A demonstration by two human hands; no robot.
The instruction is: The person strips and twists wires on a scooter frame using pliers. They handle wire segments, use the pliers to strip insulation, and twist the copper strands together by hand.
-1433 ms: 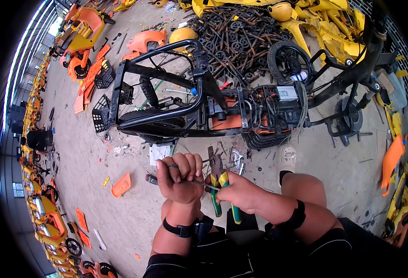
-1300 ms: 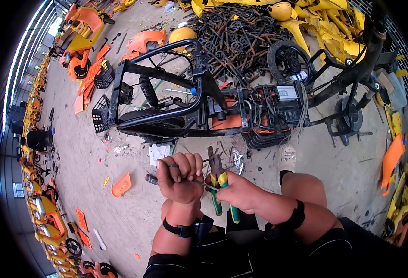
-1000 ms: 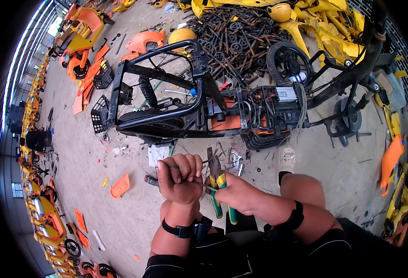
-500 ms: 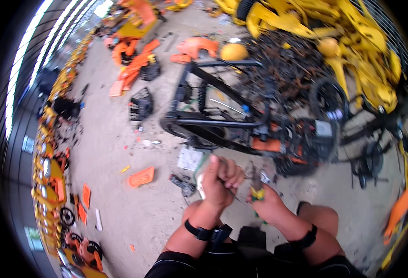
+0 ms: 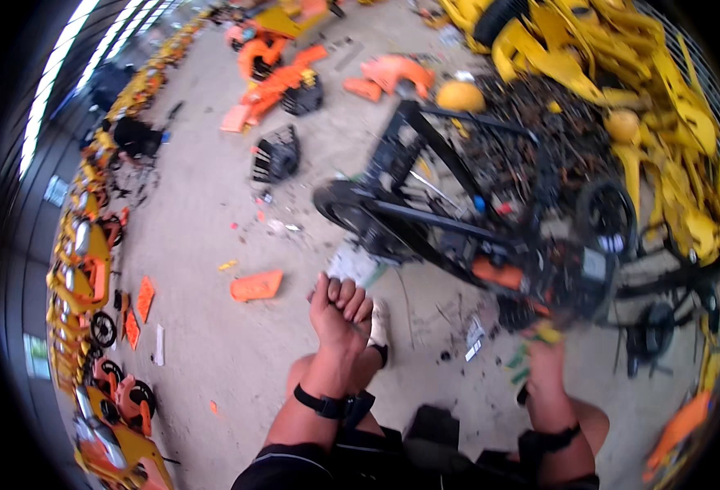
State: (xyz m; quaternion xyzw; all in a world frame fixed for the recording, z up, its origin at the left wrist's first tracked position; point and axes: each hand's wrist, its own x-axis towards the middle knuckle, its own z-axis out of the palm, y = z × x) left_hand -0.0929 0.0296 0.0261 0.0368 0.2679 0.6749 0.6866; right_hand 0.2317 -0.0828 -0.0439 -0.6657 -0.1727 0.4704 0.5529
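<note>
My left hand (image 5: 340, 314) is a closed fist, raised in front of my left knee. A thin dark bit shows at the edge of its palm, too small to name. Low on the right, my right hand (image 5: 546, 359) grips a yellow-and-green-handled tool (image 5: 520, 367), smeared by motion. Just beyond that hand lies a stripped black scooter frame (image 5: 433, 220), with an orange part (image 5: 499, 273) and a cluttered, blurred right end. The near side of the frame is closest to my right hand.
Burnt-looking dark scraps (image 5: 531, 122) and yellow body panels (image 5: 670, 139) are heaped at the far right. Orange panels (image 5: 278, 90) and a black basket-like part (image 5: 276, 155) lie farther off. Yellow scooters (image 5: 90, 278) line the left. Another person (image 5: 138, 137) crouches there.
My hands have moved apart: the left went left, the right swung right toward the frame with the yellow-and-green-handled tool. The view has shifted, and the frame appears lower and farther right.
</note>
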